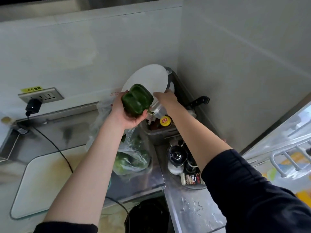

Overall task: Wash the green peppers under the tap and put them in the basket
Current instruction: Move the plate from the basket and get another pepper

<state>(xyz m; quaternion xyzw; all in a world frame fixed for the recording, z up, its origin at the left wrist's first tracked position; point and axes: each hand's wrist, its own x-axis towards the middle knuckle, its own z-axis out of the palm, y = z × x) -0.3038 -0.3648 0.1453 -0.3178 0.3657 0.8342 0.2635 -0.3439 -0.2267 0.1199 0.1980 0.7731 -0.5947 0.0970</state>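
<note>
Above the far end of the surface [50,179], 1 green pepper [137,99] sits in the left hand [125,113], raised in the air with its stem pointing down and right. The fingers [117,96] are closed around its underside and left flank. Just right of it, the right hand [165,98] reaches to a clear container [158,109] standing in a grey bin [161,132]; whether those fingers grip it I cannot tell, since they are hidden behind the hand. A round white board [149,78] leans against the far wall behind both hands. Below the left wrist lies a clear bag [131,158] with more green vegetables inside. Near right of the bag stand several jars [178,158]. Far left, a wall socket [41,96] holds a black plug [32,105].
</note>
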